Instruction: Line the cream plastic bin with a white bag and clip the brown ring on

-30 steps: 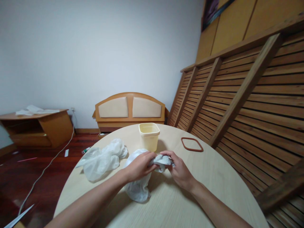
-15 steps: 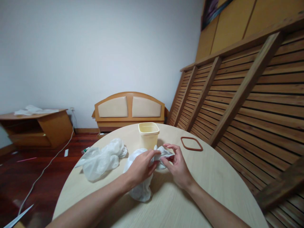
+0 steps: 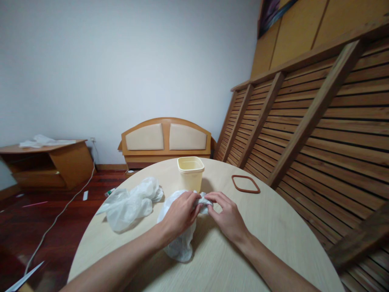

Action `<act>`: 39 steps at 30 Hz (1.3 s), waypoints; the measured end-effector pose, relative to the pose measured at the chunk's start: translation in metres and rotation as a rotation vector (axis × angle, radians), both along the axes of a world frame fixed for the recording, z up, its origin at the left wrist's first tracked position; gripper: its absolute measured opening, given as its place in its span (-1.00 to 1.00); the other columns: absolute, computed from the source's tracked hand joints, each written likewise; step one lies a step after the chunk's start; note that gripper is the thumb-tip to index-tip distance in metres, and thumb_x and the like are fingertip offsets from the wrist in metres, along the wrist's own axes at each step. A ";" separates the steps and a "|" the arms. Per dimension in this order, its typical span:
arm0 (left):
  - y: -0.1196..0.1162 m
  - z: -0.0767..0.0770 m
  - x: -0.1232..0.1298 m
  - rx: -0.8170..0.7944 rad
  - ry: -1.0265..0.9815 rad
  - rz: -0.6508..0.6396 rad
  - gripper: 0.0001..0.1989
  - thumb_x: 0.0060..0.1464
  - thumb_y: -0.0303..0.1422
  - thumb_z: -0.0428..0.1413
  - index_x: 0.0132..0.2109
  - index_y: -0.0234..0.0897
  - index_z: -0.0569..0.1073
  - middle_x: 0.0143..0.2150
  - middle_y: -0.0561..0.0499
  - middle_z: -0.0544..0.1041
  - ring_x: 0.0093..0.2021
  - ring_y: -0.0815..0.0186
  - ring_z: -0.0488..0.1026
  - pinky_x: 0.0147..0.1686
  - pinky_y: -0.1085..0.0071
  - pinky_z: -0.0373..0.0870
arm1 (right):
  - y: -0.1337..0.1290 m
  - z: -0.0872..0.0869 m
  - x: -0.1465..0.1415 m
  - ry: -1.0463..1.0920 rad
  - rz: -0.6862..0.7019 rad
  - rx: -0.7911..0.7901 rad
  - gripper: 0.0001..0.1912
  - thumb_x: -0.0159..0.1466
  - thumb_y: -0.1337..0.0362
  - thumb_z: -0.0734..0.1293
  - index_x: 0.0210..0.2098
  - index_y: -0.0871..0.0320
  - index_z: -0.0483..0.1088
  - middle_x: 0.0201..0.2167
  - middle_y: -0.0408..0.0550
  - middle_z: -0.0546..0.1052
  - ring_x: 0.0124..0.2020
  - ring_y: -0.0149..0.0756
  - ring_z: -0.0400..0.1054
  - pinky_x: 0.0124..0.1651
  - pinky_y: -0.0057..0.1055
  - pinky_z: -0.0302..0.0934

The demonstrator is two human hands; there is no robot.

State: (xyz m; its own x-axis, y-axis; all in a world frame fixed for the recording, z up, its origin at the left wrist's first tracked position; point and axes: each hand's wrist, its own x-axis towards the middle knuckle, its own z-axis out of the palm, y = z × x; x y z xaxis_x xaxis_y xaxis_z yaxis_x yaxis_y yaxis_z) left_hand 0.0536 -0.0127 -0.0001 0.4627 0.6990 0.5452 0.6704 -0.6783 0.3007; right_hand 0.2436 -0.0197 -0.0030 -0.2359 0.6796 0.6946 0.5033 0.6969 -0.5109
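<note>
A crumpled white plastic bag point(image 3: 181, 246) hangs from my two hands above the table's near middle. My left hand point(image 3: 182, 211) is closed on its gathered upper part, with the loose body of the bag drooping below and behind the fingers. From the other side, my right hand point(image 3: 226, 213) pinches the bunched end between thumb and fingers. Just beyond my hands stands an upright pale yellow square bin point(image 3: 191, 178), its top uncovered. A second crumpled white plastic bag point(image 3: 130, 209) lies on the table to the left.
A brown rounded-square ring point(image 3: 245, 184) lies flat at the right of the round table point(image 3: 267, 247). Slatted wooden panels point(image 3: 319, 154) lean close along the right side. A headboard point(image 3: 165, 138) stands behind, and a low cabinet point(image 3: 65, 162) is at the left.
My right hand has moved left, closer to my left hand, and the bunched end of the bag between them is more compressed. The bin, ring and other bag have not moved.
</note>
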 end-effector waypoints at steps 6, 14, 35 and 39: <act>0.003 -0.001 0.000 0.015 -0.022 -0.020 -0.89 0.29 -0.36 0.02 -0.06 -0.23 0.36 -0.15 -0.06 0.49 -0.15 0.20 0.47 -0.15 0.28 0.44 | -0.001 -0.001 0.001 0.030 -0.013 -0.134 -0.81 0.30 0.37 0.27 -0.15 0.09 0.49 -0.16 -0.03 0.60 -0.10 -0.19 0.48 0.02 -0.22 0.32; 0.005 -0.002 -0.001 -0.043 -0.103 -0.033 -0.76 0.20 -0.43 0.09 0.01 -0.19 0.36 0.00 -0.07 0.50 -0.06 0.20 0.49 -0.07 0.28 0.43 | 0.003 -0.007 -0.004 0.318 0.121 -0.334 -0.87 0.31 0.23 0.30 -0.16 0.10 0.33 -0.21 -0.05 0.55 -0.15 -0.24 0.48 -0.03 -0.29 0.34; 0.005 0.016 -0.003 -0.465 -0.369 -0.262 -0.79 0.23 -0.28 0.10 -0.25 -0.30 0.56 -0.18 -0.07 0.47 -0.13 0.25 0.42 -0.08 0.33 0.36 | 0.004 -0.002 0.002 0.192 0.032 -0.179 -0.92 0.23 0.35 0.34 -0.38 0.14 0.48 -0.40 -0.10 0.48 -0.37 -0.31 0.38 -0.28 -0.39 0.27; 0.008 0.015 -0.003 -0.486 -0.480 -0.305 -0.72 0.22 -0.19 0.11 -0.23 -0.32 0.58 -0.23 -0.07 0.51 -0.17 0.26 0.43 -0.11 0.34 0.34 | -0.002 0.004 0.000 0.160 0.082 -0.175 -0.80 0.31 0.29 0.28 -0.22 0.15 0.56 -0.31 -0.02 0.54 -0.26 -0.25 0.43 -0.18 -0.34 0.32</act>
State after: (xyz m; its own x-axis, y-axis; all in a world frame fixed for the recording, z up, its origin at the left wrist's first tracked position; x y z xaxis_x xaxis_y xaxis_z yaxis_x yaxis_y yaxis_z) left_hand 0.0509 -0.0044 0.0152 0.4635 0.7916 0.3981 0.1932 -0.5288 0.8265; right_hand 0.2438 -0.0212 0.0009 -0.1913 0.7763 0.6007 0.3515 0.6256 -0.6965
